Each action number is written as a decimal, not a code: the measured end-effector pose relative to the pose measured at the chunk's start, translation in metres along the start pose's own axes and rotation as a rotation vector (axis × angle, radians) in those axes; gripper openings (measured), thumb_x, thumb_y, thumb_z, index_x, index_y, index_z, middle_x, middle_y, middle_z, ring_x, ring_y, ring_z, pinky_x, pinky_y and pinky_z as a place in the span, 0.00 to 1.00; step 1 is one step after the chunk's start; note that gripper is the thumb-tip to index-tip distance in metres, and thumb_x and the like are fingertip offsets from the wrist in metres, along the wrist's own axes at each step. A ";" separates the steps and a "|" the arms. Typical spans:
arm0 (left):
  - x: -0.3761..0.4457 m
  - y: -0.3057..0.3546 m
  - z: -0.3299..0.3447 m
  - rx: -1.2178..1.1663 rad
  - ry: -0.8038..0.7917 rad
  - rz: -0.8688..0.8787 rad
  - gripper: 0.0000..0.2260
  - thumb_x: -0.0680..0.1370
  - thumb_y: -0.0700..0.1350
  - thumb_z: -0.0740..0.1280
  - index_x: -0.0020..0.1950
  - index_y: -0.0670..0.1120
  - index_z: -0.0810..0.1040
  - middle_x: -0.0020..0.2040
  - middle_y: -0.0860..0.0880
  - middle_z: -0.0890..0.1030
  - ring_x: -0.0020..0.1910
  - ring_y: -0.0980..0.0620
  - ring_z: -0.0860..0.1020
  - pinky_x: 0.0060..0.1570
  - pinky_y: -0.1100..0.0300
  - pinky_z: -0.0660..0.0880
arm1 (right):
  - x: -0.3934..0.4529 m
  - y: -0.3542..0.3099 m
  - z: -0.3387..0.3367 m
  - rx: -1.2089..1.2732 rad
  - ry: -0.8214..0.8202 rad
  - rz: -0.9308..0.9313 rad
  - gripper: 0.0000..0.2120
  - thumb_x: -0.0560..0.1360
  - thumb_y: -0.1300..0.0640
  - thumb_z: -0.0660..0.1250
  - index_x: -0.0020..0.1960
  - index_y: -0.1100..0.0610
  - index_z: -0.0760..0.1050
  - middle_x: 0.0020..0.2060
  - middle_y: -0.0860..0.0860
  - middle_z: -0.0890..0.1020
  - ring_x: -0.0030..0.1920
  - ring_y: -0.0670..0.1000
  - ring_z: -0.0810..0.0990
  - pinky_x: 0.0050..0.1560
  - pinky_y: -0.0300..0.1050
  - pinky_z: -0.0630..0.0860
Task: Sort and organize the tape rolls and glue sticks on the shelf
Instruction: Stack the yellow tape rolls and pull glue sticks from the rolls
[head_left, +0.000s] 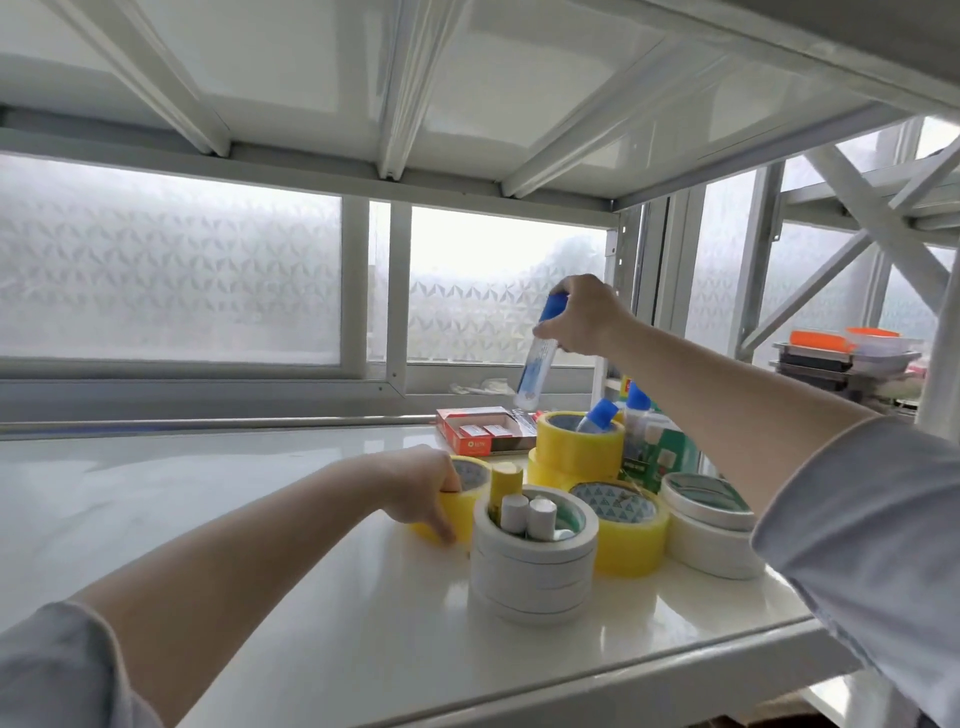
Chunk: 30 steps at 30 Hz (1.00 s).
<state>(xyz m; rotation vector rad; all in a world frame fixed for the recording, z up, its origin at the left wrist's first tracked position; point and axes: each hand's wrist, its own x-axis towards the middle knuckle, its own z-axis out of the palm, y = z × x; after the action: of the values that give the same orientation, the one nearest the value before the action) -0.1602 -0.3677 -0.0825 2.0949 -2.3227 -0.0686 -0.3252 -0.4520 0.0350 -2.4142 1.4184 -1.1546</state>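
Over the white shelf your right hand grips a blue-capped glue bottle aloft, while your left hand's fingers clasp a yellow tape roll.

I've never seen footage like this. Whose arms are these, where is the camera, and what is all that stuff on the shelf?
No machine here: a person wears a camera on the head, looking forward and down, so you see their own arms. The right hand has a grip on a blue-capped glue bottle, lifted above the white shelf. The left hand holds a yellow tape roll resting on the shelf. Nearby stand a stack of white tape rolls with white glue sticks inside, more yellow rolls and a red box.
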 end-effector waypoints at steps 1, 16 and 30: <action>-0.004 -0.007 -0.001 0.007 0.004 -0.020 0.13 0.71 0.52 0.72 0.40 0.43 0.77 0.31 0.51 0.68 0.37 0.49 0.67 0.29 0.61 0.62 | -0.003 -0.003 0.006 0.024 -0.078 0.025 0.20 0.70 0.62 0.73 0.60 0.64 0.73 0.49 0.58 0.77 0.44 0.55 0.77 0.50 0.50 0.79; -0.052 -0.074 -0.004 -0.076 0.004 -0.181 0.16 0.70 0.52 0.73 0.30 0.46 0.71 0.28 0.52 0.65 0.28 0.54 0.64 0.29 0.61 0.61 | -0.038 -0.001 0.058 -0.215 -0.399 0.070 0.27 0.72 0.50 0.72 0.64 0.63 0.72 0.59 0.59 0.79 0.53 0.55 0.81 0.57 0.48 0.78; -0.087 -0.073 -0.027 -0.066 0.071 -0.172 0.15 0.69 0.53 0.74 0.29 0.52 0.71 0.30 0.54 0.69 0.31 0.53 0.68 0.33 0.61 0.65 | -0.100 0.045 -0.002 -0.580 -0.827 0.090 0.12 0.66 0.53 0.77 0.48 0.52 0.81 0.41 0.46 0.80 0.47 0.48 0.78 0.45 0.40 0.75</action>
<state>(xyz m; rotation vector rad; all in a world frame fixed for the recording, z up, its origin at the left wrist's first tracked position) -0.0779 -0.2898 -0.0570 2.2212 -2.0679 -0.0699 -0.3854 -0.3979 -0.0385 -2.5958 1.6231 0.3541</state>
